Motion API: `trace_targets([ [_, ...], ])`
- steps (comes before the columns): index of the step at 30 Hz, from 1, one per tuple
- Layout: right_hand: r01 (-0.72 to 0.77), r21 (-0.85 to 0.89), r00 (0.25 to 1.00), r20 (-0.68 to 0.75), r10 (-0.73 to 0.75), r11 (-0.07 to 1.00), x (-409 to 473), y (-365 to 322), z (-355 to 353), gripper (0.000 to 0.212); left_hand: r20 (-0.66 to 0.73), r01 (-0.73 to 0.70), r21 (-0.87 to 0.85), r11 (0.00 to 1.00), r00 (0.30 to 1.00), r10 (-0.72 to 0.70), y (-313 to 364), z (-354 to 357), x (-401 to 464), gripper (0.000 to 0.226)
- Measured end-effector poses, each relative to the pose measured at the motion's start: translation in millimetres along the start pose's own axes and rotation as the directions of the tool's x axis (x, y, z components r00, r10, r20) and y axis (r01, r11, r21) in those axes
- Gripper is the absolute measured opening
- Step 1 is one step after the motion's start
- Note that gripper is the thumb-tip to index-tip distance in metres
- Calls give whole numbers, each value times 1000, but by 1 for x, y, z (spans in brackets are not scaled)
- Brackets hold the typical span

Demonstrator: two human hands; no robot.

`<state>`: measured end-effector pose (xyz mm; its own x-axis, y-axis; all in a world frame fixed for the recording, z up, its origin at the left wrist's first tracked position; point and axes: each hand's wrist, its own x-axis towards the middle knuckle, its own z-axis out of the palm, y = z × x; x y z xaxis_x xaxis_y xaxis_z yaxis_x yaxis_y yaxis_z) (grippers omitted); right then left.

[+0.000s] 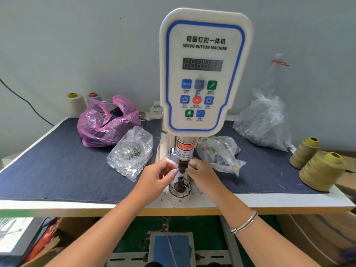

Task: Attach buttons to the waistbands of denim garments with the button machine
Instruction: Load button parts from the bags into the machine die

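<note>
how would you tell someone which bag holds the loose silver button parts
Start at the tall white button machine in the middle of the table. Look just left of its column, in front of the pink plastic bag. The clear bag there lies open, with small shiny silver discs showing through; the clear bags to the machine's right hold duller contents.

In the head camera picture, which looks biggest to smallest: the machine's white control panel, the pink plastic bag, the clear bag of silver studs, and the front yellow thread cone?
1. White control panel
2. Pink plastic bag
3. Clear bag of silver studs
4. Front yellow thread cone

The panel stands nearer the camera than the pink bag, which may exaggerate its lead.
</note>
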<state>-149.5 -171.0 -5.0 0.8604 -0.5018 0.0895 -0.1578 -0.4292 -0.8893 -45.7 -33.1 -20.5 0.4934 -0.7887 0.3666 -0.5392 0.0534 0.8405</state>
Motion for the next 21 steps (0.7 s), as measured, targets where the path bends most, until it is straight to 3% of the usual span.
trace_targets([
  [5,-46,90,997,60,41,995,-4,5,1,17,-5,-32,79,996,999,32,-5,3,-5,23],
  [10,-72,130,997,47,66,989,-9,6,-1,23,5,-104,230,968,994,105,-7,3,-7,13],
  [18,-50,107,999,24,48,993,-11,3,-3,15,2,-191,385,903,978,207,-2,2,-9,10],
  [21,8,44,1000,18,-9,999,-13,2,-7,18,-15,-166,343,925,983,182,-4,2,-10,11],
])
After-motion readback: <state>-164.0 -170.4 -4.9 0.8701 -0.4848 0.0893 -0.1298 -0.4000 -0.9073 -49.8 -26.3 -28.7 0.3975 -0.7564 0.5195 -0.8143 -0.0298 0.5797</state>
